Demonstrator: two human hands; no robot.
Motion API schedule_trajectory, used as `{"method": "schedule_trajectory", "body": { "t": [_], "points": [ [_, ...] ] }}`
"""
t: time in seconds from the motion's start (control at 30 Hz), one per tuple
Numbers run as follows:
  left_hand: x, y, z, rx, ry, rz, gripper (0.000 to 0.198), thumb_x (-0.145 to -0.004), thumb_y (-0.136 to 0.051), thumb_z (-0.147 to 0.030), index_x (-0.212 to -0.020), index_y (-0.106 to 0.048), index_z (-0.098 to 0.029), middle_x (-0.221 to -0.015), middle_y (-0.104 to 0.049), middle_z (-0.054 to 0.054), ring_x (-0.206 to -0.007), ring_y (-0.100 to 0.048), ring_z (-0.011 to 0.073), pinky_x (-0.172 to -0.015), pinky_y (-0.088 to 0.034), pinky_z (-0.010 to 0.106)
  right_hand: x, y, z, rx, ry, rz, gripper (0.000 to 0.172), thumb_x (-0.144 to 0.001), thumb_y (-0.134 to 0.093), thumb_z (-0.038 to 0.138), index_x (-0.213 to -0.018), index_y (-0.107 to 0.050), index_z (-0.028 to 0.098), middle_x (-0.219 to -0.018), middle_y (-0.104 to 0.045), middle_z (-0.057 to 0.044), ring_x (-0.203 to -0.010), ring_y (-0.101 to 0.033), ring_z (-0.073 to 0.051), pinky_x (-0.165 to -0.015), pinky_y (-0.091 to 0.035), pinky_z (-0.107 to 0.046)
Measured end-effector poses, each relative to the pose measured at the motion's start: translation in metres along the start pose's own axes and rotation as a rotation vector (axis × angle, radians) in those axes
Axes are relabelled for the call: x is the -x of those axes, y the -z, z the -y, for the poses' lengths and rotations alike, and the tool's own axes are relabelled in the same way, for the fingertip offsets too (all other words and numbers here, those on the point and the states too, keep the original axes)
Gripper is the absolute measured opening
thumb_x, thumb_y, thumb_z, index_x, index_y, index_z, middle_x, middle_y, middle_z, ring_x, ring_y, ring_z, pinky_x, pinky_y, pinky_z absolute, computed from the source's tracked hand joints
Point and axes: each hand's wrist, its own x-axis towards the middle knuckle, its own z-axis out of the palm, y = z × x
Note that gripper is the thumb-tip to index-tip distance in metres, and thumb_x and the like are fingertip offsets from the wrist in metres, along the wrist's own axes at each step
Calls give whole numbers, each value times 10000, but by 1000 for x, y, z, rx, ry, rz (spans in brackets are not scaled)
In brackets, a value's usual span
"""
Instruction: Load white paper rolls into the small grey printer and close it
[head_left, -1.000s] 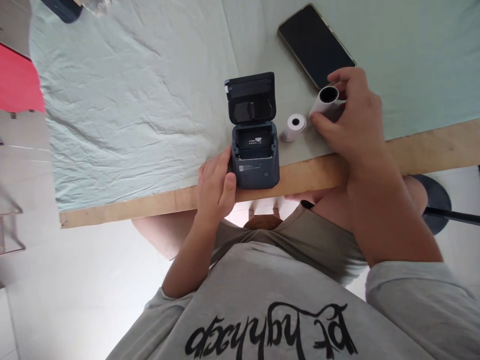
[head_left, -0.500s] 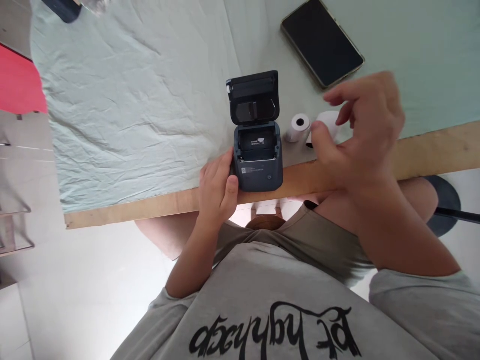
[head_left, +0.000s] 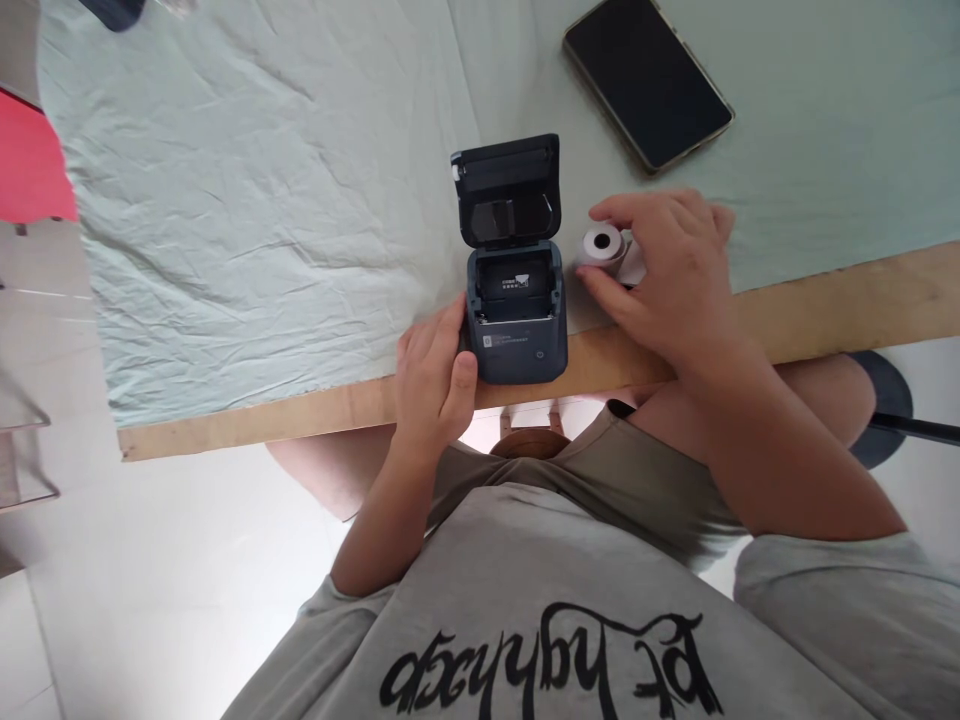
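Observation:
A small dark blue label printer [head_left: 517, 350] sits at the table's front edge with its lid [head_left: 510, 190] raised, so its paper bay shows. My left hand [head_left: 435, 380] rests against the printer's left side, its fingers and thumb closed on the casing. To the right of the printer stands a white paper roll [head_left: 602, 243] with a dark core hole facing up. My right hand [head_left: 671, 275] has thumb and index finger closed around this roll. Another white piece, partly covered by my right hand, shows just behind the roll; most of it is hidden.
A smartphone [head_left: 649, 85] lies face up beyond my right hand. Pale green cloth [head_left: 285, 200] covers the table, with a bare wooden strip [head_left: 300, 415] along its front. At the far left top is a dark object [head_left: 114, 10], cut off by the frame.
My right hand has come down and to the left, from above the white rolls onto the one nearest the printer. My left hand and the printer have stayed in place.

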Motion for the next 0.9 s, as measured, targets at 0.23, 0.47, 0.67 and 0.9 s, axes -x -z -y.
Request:
{"method": "schedule_trajectory", "body": {
  "t": [0.23, 0.47, 0.67, 0.9],
  "points": [
    [0, -2, 1, -19, 2, -5, 767, -1145, -115, -626, -1591, -527, -158, -1480, -694, 164, -1320, -672, 298, -1133, -441, 427, -4, -21, -15, 22, 109, -95, 411, -929, -599, 338, -1336, -643, 303, -1317, -718, -111, -1337, -584, -391, -1063, -416, -566],
    [0, -2, 2, -3, -14, -5, 723, -1155, -154, -600, -1593, -525, -161, -1445, -710, 160, -1292, -683, 293, -1115, -452, 416, -6, -27, -19, 14, 108, -171, 345, -935, -649, 328, -1278, -688, 304, -1198, -715, -98, -1216, -639, -363, -1039, -442, -563],
    [1, -3, 4, -5, -26, -20, 707, -1159, -164, -594, -1599, -519, -171, -1445, -711, 152, -1286, -684, 286, -1114, -449, 413, -5, -26, -21, -47, 138, -268, 473, -843, -729, 295, -1303, -619, 295, -1174, -751, -94, -1158, -693, -331, -1016, -470, -547],
    [1, -3, 3, 3, -20, -5, 722, -1157, -159, -598, -1597, -521, -155, -1483, -690, 162, -1330, -666, 287, -1135, -441, 418, -7, -12, -11, -154, 168, -391, 282, -892, -677, 399, -1131, -558, 307, -1152, -734, -87, -997, -708, -279, -856, -555, -458]
  ]
}}
